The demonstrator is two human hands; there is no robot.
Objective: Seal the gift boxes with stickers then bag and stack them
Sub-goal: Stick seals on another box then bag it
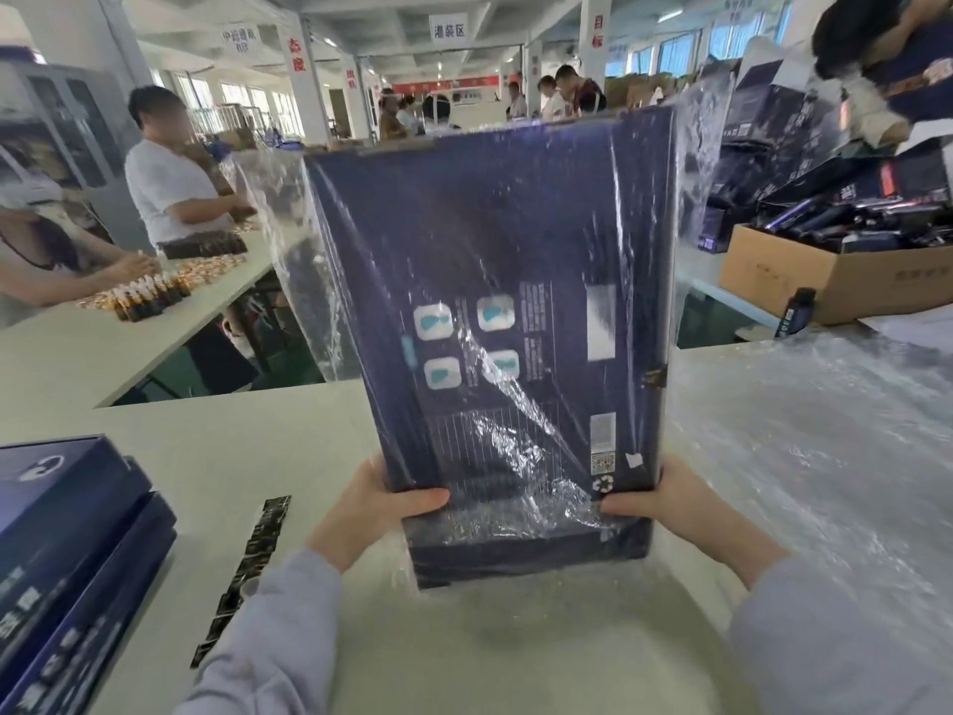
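A large dark blue gift box (495,281) stands upright in front of me, its printed back facing me, inside a clear plastic bag (289,240) whose loose open end flaps past the box's top and sides. My left hand (381,503) grips the box's lower left corner, thumb across its face. My right hand (665,498) grips the lower right corner the same way. The box's bottom edge hovers just above the white table (216,456). A strip of black stickers (247,570) lies on the table to the left.
Two blue gift boxes (62,549) are stacked at the near left. A pile of clear plastic bags (815,456) covers the table's right side. A cardboard carton (835,270) of dark items stands at the back right. People work at a table (77,348) on the left.
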